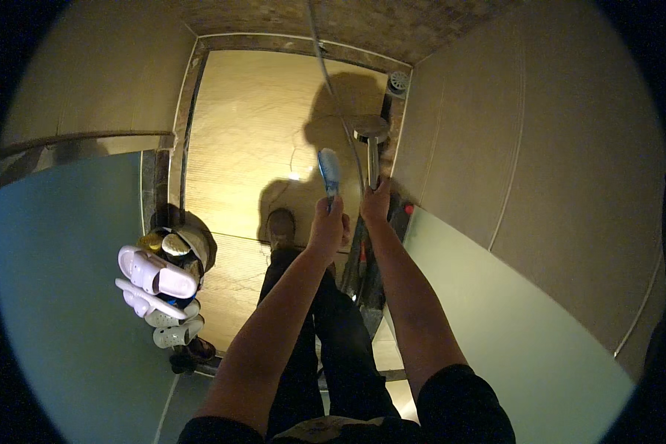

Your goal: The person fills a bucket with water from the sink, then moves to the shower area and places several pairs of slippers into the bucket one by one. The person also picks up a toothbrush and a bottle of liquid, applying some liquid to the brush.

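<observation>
My left hand (pixel 327 228) grips the handle of a blue scrub brush (pixel 329 169) with pale bristles, held upright before me over the tiled shower floor (pixel 244 111). To its right, my right hand (pixel 376 204) is closed around the handle of a chrome hand shower (pixel 372 158). The round shower head (pixel 371 127) points away from me, and whether water flows from it cannot be made out. A flexible shower hose (pixel 333 91) runs down from the far wall and passes just left of the right hand.
On the left, pink slide sandals (pixel 158 272) lie on a bucket (pixel 197 247) holding other items, with white clogs (pixel 172 334) below. A round drain cover (pixel 399 81) sits in the far right corner. Frosted glass panels (pixel 61 266) stand either side. My shoe (pixel 281 225) rests on the floor.
</observation>
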A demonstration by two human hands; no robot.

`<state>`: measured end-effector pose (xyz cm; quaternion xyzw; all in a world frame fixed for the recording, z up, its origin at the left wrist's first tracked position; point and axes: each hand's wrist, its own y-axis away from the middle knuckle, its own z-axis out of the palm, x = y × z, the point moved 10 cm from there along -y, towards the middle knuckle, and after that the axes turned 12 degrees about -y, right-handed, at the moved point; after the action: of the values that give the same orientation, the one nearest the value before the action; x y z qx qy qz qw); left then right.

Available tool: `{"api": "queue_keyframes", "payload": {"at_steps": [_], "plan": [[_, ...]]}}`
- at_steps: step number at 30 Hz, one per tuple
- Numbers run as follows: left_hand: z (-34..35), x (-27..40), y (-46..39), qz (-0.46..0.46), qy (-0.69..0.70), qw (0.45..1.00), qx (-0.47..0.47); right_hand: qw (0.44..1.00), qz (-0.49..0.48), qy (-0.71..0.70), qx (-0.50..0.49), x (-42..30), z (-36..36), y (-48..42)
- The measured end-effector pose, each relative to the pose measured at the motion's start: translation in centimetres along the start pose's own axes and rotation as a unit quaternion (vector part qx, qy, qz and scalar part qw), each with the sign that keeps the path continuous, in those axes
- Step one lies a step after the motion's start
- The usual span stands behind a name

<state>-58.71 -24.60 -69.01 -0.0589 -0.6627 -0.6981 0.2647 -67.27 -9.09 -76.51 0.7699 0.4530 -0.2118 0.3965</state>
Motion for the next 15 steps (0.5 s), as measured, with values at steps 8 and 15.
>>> {"api": "queue_keyframes", "payload": {"at_steps": [8, 15], "plan": [[-0.9, 1.0, -12.6, 0.059, -0.080, 0.995, -0.033, 0.990, 0.086, -0.111, -0.006, 2.5, 8.8, -9.7], [-2.8, -0.5, -20.9, 0.003, -0.061, 0.998, -0.023, 0.986, -0.002, -0.164, 0.011, 3.2, 14.0, -12.6]]}}
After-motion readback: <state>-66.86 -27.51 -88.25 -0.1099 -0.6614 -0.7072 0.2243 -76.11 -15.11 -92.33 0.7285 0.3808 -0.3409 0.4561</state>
